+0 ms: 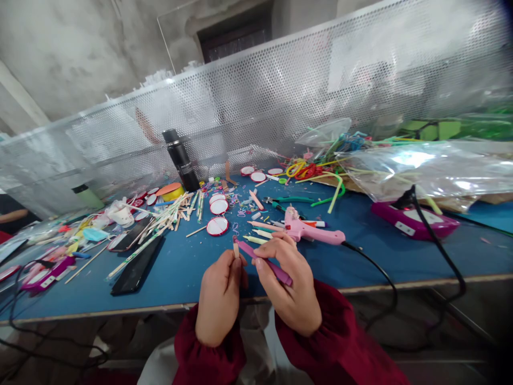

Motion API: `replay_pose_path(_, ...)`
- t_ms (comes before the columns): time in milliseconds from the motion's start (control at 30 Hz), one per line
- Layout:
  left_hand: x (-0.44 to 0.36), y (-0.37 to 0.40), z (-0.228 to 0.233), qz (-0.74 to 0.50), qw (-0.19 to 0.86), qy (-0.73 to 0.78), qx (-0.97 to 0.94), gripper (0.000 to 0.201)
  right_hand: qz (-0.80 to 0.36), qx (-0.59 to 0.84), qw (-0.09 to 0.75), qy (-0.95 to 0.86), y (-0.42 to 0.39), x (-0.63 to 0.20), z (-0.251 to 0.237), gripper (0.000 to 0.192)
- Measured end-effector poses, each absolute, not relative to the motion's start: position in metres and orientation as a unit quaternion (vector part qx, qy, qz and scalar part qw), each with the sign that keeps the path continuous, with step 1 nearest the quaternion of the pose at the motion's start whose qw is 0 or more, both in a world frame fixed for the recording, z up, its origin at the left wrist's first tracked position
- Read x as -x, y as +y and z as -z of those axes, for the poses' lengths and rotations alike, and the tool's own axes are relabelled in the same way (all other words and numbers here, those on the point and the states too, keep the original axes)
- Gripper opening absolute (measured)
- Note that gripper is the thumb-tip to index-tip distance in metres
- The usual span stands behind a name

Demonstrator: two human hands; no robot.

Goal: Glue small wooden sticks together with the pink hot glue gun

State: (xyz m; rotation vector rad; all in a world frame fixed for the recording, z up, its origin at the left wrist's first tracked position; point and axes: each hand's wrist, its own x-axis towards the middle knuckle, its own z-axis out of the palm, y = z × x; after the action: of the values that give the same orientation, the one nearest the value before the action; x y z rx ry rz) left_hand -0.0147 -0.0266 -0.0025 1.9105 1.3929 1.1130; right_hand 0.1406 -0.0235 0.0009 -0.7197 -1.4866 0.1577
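Note:
My left hand [219,299], near the table's front edge, pinches a short, pale wooden stick [236,249] upright between thumb and fingers. A purple marker [283,275] lies in the closed fingers of my right hand [289,283], its tip close to the top of the stick. Whether the tip touches the stick I cannot tell. Just beyond my right hand rests a pink glue gun [316,233], with several pens [262,233] beside it. Farther back are green-handled pliers [292,199]. A round white disc with a red rim [217,226] lies beyond my left hand.
Wooden sticks [176,211] and two dark phones [138,264] lie to the left on the blue table [344,286]. A black spray can [181,160] stands by the perforated metal screen [248,107]. At right are a purple box with cables [412,222] and clear plastic bags [425,166].

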Motion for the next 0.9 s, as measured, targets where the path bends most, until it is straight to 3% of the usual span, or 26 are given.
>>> replay_pose_path(900,0.0145,-0.0269,0.0024,-0.408,0.245,0.52,-0.709,0.04,-0.065,0.332,0.677,-0.653,-0.0237,-0.1403,0.0012,0.013)
